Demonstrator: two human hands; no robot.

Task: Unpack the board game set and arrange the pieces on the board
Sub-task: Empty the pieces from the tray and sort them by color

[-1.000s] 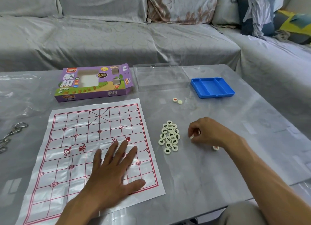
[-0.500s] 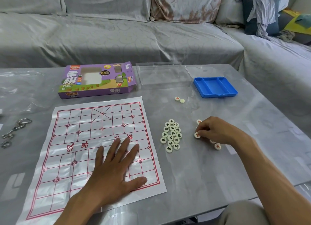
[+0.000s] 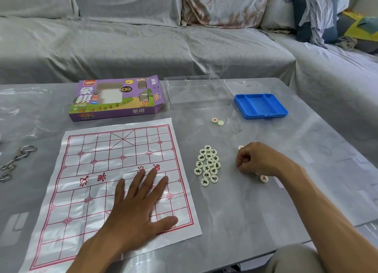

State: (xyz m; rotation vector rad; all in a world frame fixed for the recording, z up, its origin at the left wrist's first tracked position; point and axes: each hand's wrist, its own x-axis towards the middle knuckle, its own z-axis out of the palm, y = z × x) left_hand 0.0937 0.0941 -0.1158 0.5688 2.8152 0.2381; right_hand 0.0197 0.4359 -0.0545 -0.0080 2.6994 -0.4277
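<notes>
The paper board (image 3: 114, 182) lies flat on the grey surface (image 3: 255, 207), its red grid facing up. The left hand (image 3: 136, 207) rests palm down on the near right part of the board, fingers straight and spread, holding nothing.

A cluster of cream round pieces with black characters (image 3: 207, 165) sits on the surface just beside the board's right edge, the pieces touching one another. The right hand (image 3: 258, 160) is to the right of this cluster, knuckles up, fingers curled down toward the surface. What the fingers hold, if anything, cannot be told, since they hide their own tips. One piece with a red character (image 3: 264, 178) lies just beside the right wrist, and the edge of another piece (image 3: 240, 147) shows at the far side of the hand.

Two further pieces (image 3: 217, 121) lie touching each other farther back. Beyond them are a blue compartment tray (image 3: 261, 105), a clear plastic lid (image 3: 196, 92) and the purple game box (image 3: 116, 98), which lies flat behind the board. Metal rings (image 3: 14, 160) lie at the left edge of the surface. A grey-covered sofa (image 3: 143, 43) stands behind.
</notes>
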